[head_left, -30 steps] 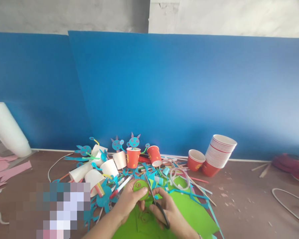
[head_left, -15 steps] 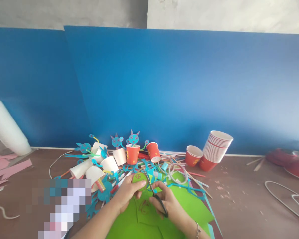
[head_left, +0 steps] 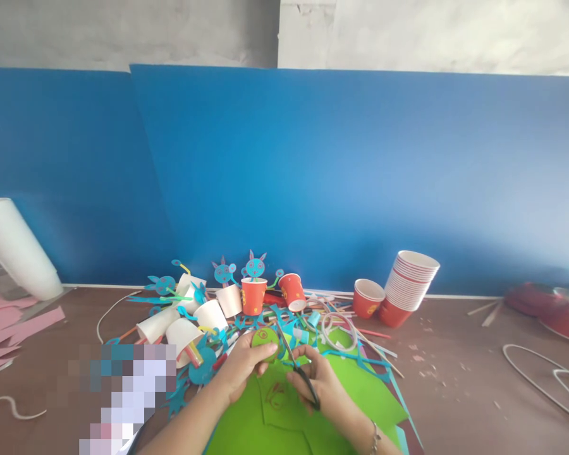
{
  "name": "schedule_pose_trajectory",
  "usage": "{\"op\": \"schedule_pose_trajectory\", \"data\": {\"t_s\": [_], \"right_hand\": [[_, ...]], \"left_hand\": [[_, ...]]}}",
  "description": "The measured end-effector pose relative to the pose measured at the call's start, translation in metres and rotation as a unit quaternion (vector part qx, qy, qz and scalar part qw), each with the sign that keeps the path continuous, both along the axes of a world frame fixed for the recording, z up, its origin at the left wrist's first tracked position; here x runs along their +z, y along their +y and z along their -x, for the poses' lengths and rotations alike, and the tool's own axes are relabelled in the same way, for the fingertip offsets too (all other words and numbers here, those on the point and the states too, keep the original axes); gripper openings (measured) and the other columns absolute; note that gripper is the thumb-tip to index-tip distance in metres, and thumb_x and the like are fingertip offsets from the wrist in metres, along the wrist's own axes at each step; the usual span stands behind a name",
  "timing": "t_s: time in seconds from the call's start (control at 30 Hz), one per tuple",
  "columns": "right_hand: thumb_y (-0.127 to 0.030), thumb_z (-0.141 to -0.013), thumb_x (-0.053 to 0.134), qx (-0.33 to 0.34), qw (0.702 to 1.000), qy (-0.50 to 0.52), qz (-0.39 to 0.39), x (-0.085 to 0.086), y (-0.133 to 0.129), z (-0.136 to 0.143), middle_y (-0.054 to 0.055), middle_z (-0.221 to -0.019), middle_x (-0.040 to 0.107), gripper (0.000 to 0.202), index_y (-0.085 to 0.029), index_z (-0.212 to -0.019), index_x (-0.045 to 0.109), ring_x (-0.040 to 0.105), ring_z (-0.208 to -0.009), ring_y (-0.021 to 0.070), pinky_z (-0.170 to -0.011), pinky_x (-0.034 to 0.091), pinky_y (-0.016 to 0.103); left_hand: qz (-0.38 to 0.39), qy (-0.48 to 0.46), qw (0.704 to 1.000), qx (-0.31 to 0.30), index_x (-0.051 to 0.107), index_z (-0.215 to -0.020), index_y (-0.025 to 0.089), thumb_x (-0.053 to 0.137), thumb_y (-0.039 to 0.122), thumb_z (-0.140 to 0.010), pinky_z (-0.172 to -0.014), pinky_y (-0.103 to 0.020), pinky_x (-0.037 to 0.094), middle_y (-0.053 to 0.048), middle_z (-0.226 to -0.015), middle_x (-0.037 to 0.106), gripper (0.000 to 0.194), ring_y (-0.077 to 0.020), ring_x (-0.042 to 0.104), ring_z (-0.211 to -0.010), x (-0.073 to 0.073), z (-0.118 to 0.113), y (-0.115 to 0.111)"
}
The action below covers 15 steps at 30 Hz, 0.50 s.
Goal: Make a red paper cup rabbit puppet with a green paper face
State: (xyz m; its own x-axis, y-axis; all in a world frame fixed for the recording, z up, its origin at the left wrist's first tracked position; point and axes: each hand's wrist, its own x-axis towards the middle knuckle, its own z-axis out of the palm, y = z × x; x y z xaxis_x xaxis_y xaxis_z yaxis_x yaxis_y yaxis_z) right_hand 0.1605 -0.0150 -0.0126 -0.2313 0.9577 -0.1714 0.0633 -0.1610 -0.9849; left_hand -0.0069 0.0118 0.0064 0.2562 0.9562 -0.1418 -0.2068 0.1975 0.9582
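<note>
Near table edge, centre: large bright green paper sheet with a red drawing, lying flat on brown table. Left hand closed on a round green paper cut-out, pinched between thumb and fingers. Right hand gripping black-handled scissors, blades against the cut-out's right side. Further back: heap of white and red paper cups with blue paper figures. Right of heap: tilted stack of red-and-white paper cups. Far edge: blue board standing upright.

Left hand pinching a round green paper cutout, right hand working black-handled scissors at its edge, flat green paper sheet beneath, stack of red paper cups well apart on brown table.
</note>
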Motion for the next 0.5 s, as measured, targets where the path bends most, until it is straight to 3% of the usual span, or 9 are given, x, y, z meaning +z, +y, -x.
{"op": "schedule_pose_trajectory", "data": {"t_s": [0.23, 0.37, 0.5], "right_hand": [[-0.056, -0.065, 0.069, -0.132, 0.990, 0.025, -0.029, 0.001, 0.006, -0.006, -0.010, -0.036, 0.051, 0.047, -0.021, -0.082, 0.043, 0.035, -0.025, 0.0062, -0.026, 0.020, 0.015], [-0.056, -0.064, 0.070, -0.160, 0.986, 0.030, -0.039, 0.003, 0.007, -0.007, -0.009, -0.037, 0.051, 0.046, -0.021, -0.079, 0.044, 0.033, -0.025, 0.0053, -0.027, 0.019, 0.016], [-0.056, -0.066, 0.067, -0.160, 0.986, 0.026, -0.037, 0.000, 0.007, -0.007, -0.009, -0.038, 0.050, 0.044, -0.021, -0.079, 0.043, 0.035, -0.026, 0.0061, -0.028, 0.019, 0.016]], "left_hand": [[0.002, 0.080, 0.997, -0.009, 0.056, -0.092, 0.016, 0.072, 0.038, -0.063, -0.040, -0.019, 0.023, 0.006, -0.058, 0.056, 0.039, -0.0051, 0.036, -0.039, 0.004, 0.006, 0.003], [-0.027, 0.214, 0.969, -0.120, 0.059, -0.089, 0.019, 0.065, 0.035, -0.067, -0.044, -0.021, 0.029, 0.005, -0.061, 0.056, 0.029, -0.0084, 0.042, -0.044, 0.010, 0.011, 0.000], [-0.042, 0.287, 0.935, -0.204, 0.065, -0.083, 0.019, 0.075, 0.020, -0.047, -0.052, -0.022, 0.034, 0.003, -0.070, 0.062, 0.037, -0.0152, 0.053, -0.062, 0.016, 0.017, -0.004]]}}
